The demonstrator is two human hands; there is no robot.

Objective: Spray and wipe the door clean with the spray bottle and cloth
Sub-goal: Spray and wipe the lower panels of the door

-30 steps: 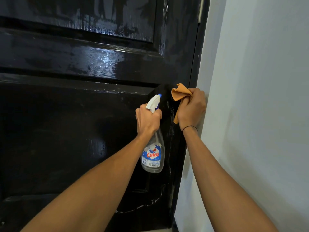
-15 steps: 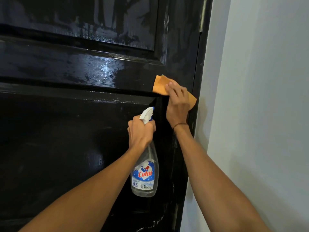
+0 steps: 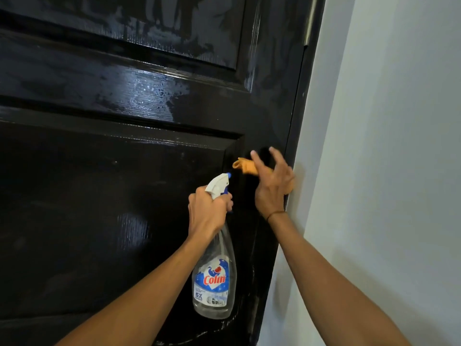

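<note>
I see a glossy black panelled wooden door [image 3: 104, 196] filling the left and centre of the head view, with wet smeared patches on its upper panel and middle rail. My left hand [image 3: 208, 212] grips the neck of a clear plastic spray bottle with a white and blue trigger head [image 3: 214, 278], fingers curled tight round it just under the trigger. The bottle hangs down below the hand in front of the door's lower panel, red "Colin" label facing me, nozzle aimed up toward the door. My right hand [image 3: 270, 188] is at the door's right stile, just right of the nozzle. It holds a small crumpled orange cloth [image 3: 243, 167] between thumb and palm, while the other fingers [image 3: 275, 157] are spread out straight. I cannot tell if the cloth touches the door; it is blurred. A thin dark band [image 3: 275, 214] sits on the right wrist. A pale grey painted wall [image 3: 386, 171] runs along the right side.
</note>
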